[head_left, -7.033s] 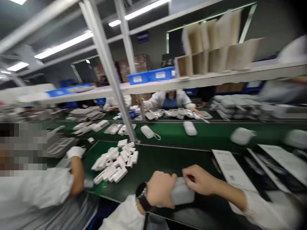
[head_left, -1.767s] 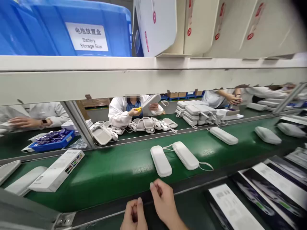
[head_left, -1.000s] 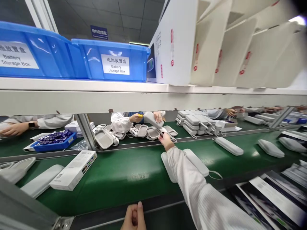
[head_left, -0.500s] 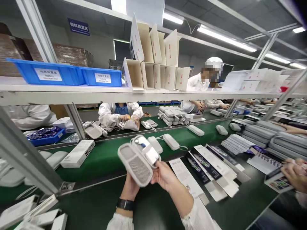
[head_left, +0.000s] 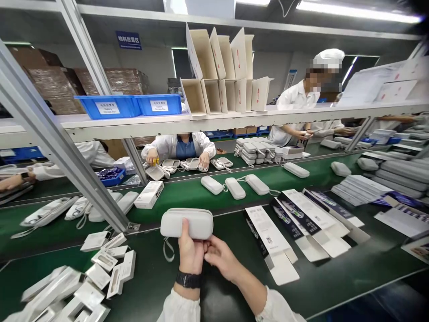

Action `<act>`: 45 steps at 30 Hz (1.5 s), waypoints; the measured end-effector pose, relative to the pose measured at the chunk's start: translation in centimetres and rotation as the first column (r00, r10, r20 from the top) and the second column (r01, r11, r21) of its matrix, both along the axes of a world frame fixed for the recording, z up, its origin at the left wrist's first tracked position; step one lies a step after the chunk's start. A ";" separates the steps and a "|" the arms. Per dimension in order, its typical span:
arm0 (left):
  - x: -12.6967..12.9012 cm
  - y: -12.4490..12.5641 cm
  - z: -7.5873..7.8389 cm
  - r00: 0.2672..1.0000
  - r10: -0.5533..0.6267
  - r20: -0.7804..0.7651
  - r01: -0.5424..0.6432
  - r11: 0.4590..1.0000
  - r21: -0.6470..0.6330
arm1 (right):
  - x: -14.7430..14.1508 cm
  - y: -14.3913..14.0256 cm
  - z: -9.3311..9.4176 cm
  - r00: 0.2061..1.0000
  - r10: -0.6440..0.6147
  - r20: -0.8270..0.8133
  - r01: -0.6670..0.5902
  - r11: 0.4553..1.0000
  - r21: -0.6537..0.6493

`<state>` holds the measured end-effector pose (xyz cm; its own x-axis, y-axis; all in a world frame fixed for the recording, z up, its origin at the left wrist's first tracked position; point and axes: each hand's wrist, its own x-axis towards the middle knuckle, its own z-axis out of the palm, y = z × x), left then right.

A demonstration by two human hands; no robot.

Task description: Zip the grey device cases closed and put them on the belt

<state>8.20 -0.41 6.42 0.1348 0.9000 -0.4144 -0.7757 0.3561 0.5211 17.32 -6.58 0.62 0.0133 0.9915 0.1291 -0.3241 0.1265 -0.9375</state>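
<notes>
I hold a closed light-grey zip case above the dark green table near its front edge. My left hand, with a black watch at the wrist, grips the case from below, thumb up its front. My right hand touches the case's lower right edge with its fingertips. A grey wrist loop hangs from the case's left end. Three more closed cases lie on the green conveyor belt just beyond.
Flat printed cartons lie on the table to my right, small white boxes to my left. A slanted metal post stands at left. The shelf above carries blue bins and cardboard dividers. People in white coats work opposite.
Half a second ago the case was open in both hands, showing its contents. Now it is shut and held level. My view has tilted down a little.
</notes>
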 end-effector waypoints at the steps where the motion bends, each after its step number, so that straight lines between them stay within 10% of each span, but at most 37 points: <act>1: 0.0 -0.2 0.1 0.999 0.044 -0.021 -0.044 0.999 -0.006 | -0.4 0.0 0.1 0.994 -0.053 0.099 0.050 0.998 0.035; 7: 1.0 -1.8 0.1 0.956 0.272 -0.111 -0.256 0.956 0.142 | -1.1 0.3 -0.6 0.814 -0.371 0.447 0.308 0.928 0.208; 13: 0.9 -2.3 0.5 0.943 0.296 -0.149 -0.299 0.954 0.004 | 0.1 -1.7 -1.2 0.040 -0.675 0.737 0.089 0.737 0.670; 16: -1.1 -2.1 0.1 0.944 0.282 -0.171 -0.290 0.957 -0.021 | 4.1 -2.7 0.4 -0.108 -0.682 0.723 -0.093 0.731 0.676; 21: -4.2 -3.0 -0.1 0.946 0.275 -0.172 -0.277 0.961 0.011 | 9.8 -4.2 4.5 -0.064 -0.544 0.836 -0.154 0.834 0.531; 25: -2.5 -4.7 0.9 0.970 0.239 -0.040 -0.239 0.971 0.002 | 6.0 -5.7 5.6 0.197 -0.318 0.927 -0.120 0.931 0.345; 30: -0.3 -6.2 1.8 0.961 0.270 -0.053 -0.267 0.961 0.071 | 1.9 -5.7 3.5 0.387 -0.372 0.844 0.078 0.925 0.372; 34: -0.5 -6.4 2.1 0.959 0.277 -0.056 -0.271 0.957 0.101 | 2.0 -5.0 2.4 0.328 -0.482 0.812 0.186 0.876 0.445; 45: -1.6 -5.8 2.0 0.964 0.229 -0.134 -0.224 0.973 0.056 | 5.6 -4.3 5.6 -0.008 -0.685 0.728 -0.399 0.670 0.626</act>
